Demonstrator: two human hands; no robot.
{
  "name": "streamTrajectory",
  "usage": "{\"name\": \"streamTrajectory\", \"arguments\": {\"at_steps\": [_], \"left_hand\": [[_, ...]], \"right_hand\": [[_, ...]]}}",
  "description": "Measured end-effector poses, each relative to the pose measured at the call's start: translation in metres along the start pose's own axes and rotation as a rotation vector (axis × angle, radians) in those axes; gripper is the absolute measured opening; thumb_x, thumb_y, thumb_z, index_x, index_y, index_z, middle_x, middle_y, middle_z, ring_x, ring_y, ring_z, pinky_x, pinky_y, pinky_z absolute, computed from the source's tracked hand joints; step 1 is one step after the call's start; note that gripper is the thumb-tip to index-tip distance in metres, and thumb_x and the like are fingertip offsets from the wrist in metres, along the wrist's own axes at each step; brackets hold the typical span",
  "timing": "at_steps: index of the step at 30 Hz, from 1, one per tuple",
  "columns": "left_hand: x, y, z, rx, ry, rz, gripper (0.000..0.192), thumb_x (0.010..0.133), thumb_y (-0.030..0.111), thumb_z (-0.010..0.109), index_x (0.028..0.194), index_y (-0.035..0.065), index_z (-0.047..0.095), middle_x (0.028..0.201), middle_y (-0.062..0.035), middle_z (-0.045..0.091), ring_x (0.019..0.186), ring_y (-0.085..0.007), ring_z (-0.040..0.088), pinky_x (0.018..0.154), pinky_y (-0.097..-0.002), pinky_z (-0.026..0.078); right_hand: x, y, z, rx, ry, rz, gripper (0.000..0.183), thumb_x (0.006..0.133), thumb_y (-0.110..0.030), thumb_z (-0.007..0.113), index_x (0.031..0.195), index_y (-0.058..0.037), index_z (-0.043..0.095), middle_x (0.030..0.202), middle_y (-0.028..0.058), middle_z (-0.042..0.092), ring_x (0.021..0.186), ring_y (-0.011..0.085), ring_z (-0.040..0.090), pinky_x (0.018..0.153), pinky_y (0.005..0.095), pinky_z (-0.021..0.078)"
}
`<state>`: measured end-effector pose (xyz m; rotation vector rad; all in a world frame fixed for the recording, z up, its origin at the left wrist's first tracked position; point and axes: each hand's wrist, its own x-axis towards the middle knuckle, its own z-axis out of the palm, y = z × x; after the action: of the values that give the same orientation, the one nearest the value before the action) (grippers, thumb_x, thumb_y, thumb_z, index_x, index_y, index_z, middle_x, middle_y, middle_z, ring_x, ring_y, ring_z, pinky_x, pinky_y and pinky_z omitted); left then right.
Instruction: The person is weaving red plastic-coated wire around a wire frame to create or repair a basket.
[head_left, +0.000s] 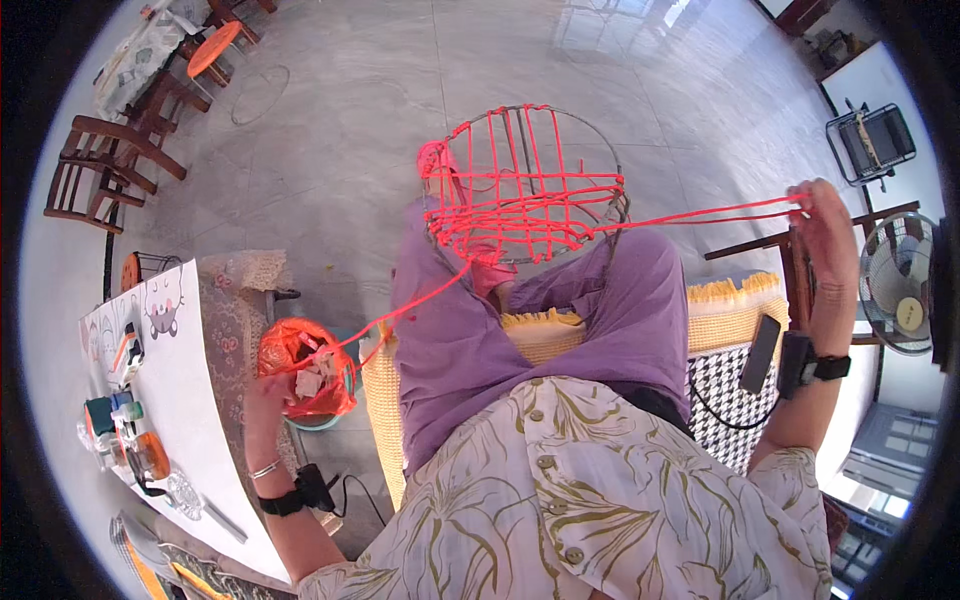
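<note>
A round wire frame (525, 184) rests at my knees, laced across with red cord (675, 220). Two strands of the cord run from its right rim to my right hand (823, 225), raised far out to the right with the cord pinched in its fingers. From the frame's lower left, more cord slants down to a red plastic bag (279, 335) that lines a teal bin (313, 421). My left hand (270, 399) is at the bag's left edge; whether its fingers grip the bag or the cord is not plain. Pale scraps (309, 381) lie in the bag.
At left, a table with a white sheet (196, 375) holds bottles and a clear-handled brush or similar tool (195, 502). A black phone (760, 354) lies on the seat beside my right thigh. A fan (900, 285) stands at far right, wooden chairs (112, 161) at upper left.
</note>
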<state>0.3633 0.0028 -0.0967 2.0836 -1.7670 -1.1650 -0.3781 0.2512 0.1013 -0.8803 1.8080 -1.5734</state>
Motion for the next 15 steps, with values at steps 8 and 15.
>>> {"name": "streamTrajectory", "arguments": {"at_steps": [8,15], "left_hand": [[-0.06,0.077,-0.052,-0.366,-0.005,0.094,0.013,0.094,0.013,0.06,0.093,0.0033,0.068,0.073,-0.0032,0.064,0.06,-0.0084,0.056,0.054,-0.0248,0.045],[-0.124,0.211,0.038,-0.551,-0.99,0.399,0.015,0.087,0.007,0.071,0.098,-0.0029,0.066,0.08,-0.0049,0.067,0.069,-0.0107,0.06,0.067,-0.0239,0.047]], "right_hand": [[0.024,0.034,-0.122,-0.585,0.187,-0.107,0.02,0.095,-0.025,0.062,0.101,-0.0059,0.061,0.092,0.0009,0.06,0.097,0.012,0.059,0.083,0.0292,0.0449],[0.025,0.059,-0.003,-0.615,0.07,-0.132,0.021,0.093,-0.013,0.064,0.108,0.0002,0.067,0.1,0.0021,0.066,0.097,0.0113,0.06,0.086,0.0264,0.0469]]}}
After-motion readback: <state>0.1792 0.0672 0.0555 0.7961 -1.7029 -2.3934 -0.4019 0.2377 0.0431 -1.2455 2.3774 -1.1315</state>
